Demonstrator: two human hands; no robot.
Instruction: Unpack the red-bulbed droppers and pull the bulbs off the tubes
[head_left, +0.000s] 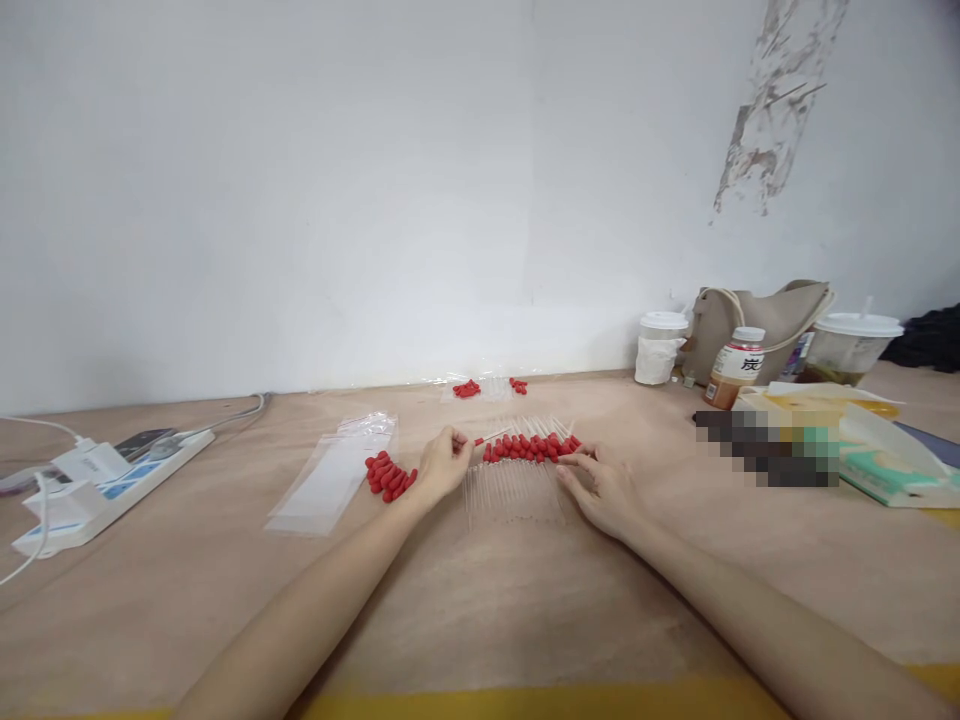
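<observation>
Bare white wall backs a pale wooden worktop, and near its middle lies a row of droppers: thin clear tubes set side by side, their red rubber bulbs forming a bright band along the far side while the glassy stems fan toward the person and almost vanish against the wood. The left hand is at the row's left end, its fingers pinched on a single dropper that juts out over the band. The right hand rests at the row's right end, fingers released and spread, their tips touching the last bulbs. Just left of the left hand sits a small heap of loose red bulbs, and beside that a stack of clear plastic bags. More red bulbs lie far back by the wall. A power strip with plugs crowds the left edge; a bottle, lidded cups, a beige bag and a tissue pack crowd the right. Between the forearms and toward the yellow-taped near edge the wood is open.
</observation>
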